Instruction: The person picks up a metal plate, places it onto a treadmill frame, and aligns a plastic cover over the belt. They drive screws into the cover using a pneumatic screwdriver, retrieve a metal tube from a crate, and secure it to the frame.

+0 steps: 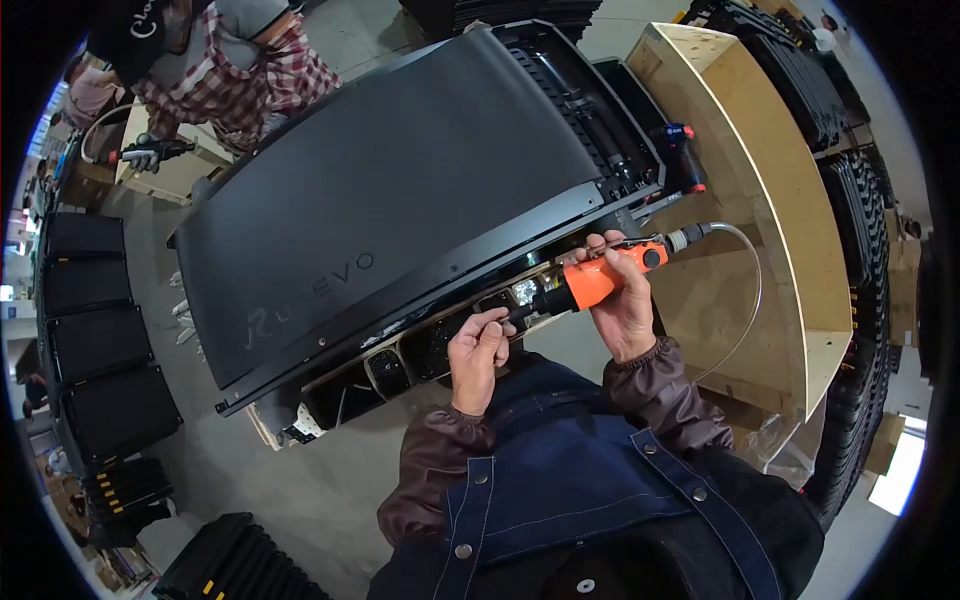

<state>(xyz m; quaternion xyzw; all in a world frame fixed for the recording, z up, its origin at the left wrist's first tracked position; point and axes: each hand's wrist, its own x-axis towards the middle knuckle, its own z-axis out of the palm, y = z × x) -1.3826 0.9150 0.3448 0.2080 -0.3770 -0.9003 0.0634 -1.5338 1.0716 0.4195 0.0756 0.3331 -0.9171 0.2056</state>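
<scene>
My right hand (625, 305) is wrapped round an orange air screwdriver (594, 283) with a black nose. A clear hose (750, 260) joins its back end at a metal coupling. My left hand (478, 352) is closed in a pinch at the tool's dark tip; whether a small part sits between its fingers is hidden. Just beyond both hands lies a large black panel assembly (400, 180) marked "EVO", its near edge beside the tool. Below that edge, a tray of small black compartments (385, 370) shows in part.
A curved plywood box (740, 130) stands on the right, with a cordless screwdriver (688, 160) between it and the panel. Across the panel, a person in a checked shirt (230, 80) holds another tool (155, 152). Black panels (100, 290) are lined up at left.
</scene>
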